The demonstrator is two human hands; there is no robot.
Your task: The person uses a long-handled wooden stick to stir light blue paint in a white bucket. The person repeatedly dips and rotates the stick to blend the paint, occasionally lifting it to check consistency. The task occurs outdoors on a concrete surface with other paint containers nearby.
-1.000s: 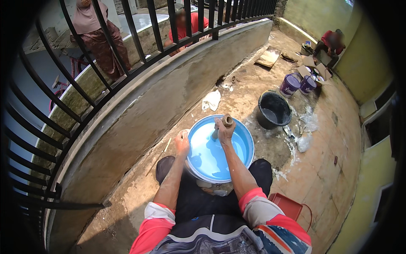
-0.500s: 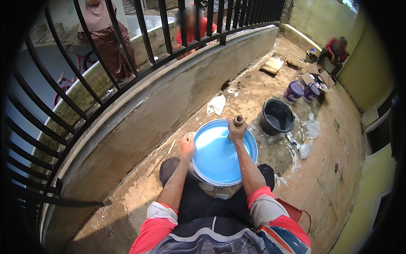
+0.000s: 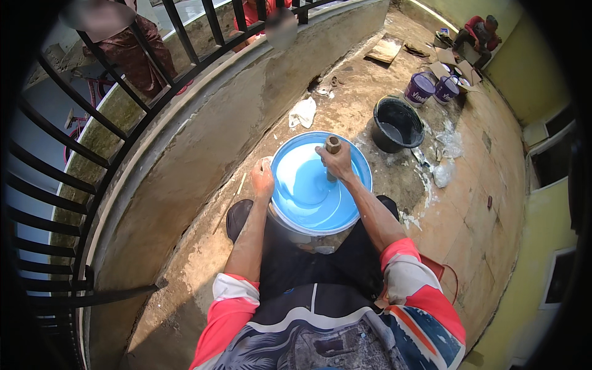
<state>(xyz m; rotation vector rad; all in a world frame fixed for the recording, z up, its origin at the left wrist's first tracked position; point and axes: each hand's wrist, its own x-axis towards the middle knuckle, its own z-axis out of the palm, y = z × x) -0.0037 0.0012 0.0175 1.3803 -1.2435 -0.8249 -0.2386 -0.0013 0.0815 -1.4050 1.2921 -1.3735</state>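
Right hand (image 3: 338, 163) is wrapped around a stick (image 3: 333, 144) in blue paint (image 3: 296, 168); the near bucket (image 3: 317, 233) is gripped at its left rim by the left hand (image 3: 263, 179). Stained ground (image 3: 401, 176) is flanked by walls (image 3: 203, 151).

The paint bucket (image 3: 317, 232) stands on the floor (image 3: 468, 228) just before the person. The left grip (image 3: 263, 179) is at its left rim; the right grip (image 3: 337, 163) is around a rod (image 3: 333, 144) standing in the paint (image 3: 302, 176), right of centre. A stick (image 3: 229, 203) lies left of the bucket. Ahead and to the right stands a tub (image 3: 385, 140), with two pails (image 3: 419, 88) behind it and a carton (image 3: 470, 72) behind those. A cloth (image 3: 302, 113) lies ahead, near the railing-topped wall (image 3: 216, 123) along the left.
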